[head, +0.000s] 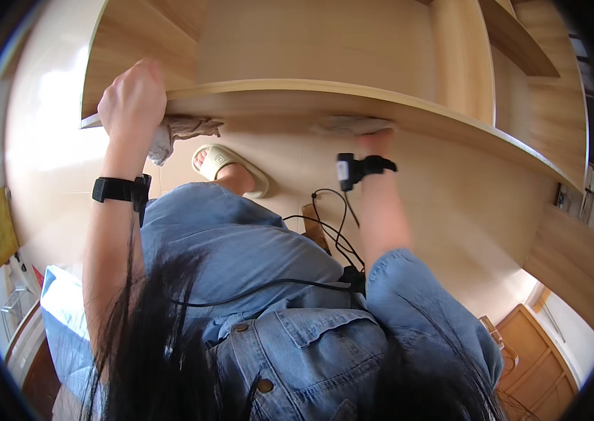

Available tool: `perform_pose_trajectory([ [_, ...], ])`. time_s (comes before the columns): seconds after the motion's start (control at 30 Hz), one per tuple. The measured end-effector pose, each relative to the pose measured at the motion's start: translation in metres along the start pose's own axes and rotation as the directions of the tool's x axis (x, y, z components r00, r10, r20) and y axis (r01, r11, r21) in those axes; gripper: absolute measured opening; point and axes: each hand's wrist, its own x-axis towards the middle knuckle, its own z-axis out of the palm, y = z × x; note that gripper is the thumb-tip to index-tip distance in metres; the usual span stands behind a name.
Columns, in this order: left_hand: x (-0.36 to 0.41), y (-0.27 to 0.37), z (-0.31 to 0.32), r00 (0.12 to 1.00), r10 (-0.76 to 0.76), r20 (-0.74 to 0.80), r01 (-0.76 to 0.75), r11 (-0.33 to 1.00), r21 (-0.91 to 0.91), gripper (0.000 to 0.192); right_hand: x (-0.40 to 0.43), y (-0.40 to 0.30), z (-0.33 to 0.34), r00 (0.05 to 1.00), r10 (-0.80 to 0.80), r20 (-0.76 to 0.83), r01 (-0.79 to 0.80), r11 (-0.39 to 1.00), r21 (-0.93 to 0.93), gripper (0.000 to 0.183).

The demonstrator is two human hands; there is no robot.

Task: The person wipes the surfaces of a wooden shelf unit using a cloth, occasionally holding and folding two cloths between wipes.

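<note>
My left hand (134,97) is closed over the front edge of a wooden shelf unit (286,87) at the upper left. A crumpled grey-brown cloth (186,129) hangs beneath that hand, and my fingers partly hide how it is held. My right hand (377,139) reaches under the same board, pressing a pale cloth (352,125) against its side face; the fingers are mostly hidden and the cloth is blurred. Both wrists wear black straps, the right one with a small black device (346,171).
Below the board, a foot in a pale slipper (218,160) stands on the tiled floor (286,163). Black cables (336,231) loop between my legs and right arm, near a piece of wood (315,226). At the lower right is a wooden door panel (534,358).
</note>
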Motion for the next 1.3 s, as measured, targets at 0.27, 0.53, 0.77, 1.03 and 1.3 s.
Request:
perform_pose_trajectory([
  [0.27,0.002,-0.009,0.01,0.999,0.034,-0.027,-0.033,0.999,0.036,0.037,-0.121,-0.16,0.075,0.718,-0.679,-0.152,0.696,0.701,0.156,0.037],
  [0.53,0.001,-0.004,0.008,0.999,0.011,-0.047,-0.009,0.999,0.051,0.035,-0.037,-0.047,0.053,0.417,-0.843,-0.341,0.834,0.503,-0.225,0.05],
  [0.77,-0.004,-0.001,0.006,0.977,0.144,-0.159,-0.129,0.987,0.097,0.021,0.047,0.091,0.011,0.72,-0.223,-0.658,0.144,0.974,-0.172,0.039],
  [1.03,0.0,0.003,0.005,0.982,0.047,-0.184,-0.063,0.995,-0.082,0.009,-0.018,0.24,0.109,0.906,0.389,-0.167,-0.412,0.901,-0.139,0.036],
  [1.3,-0.002,-0.015,-0.001,0.987,0.03,-0.156,-0.044,0.995,-0.091,0.011,-0.165,0.133,0.182,0.586,0.564,0.582,-0.75,0.65,0.125,0.031],
])
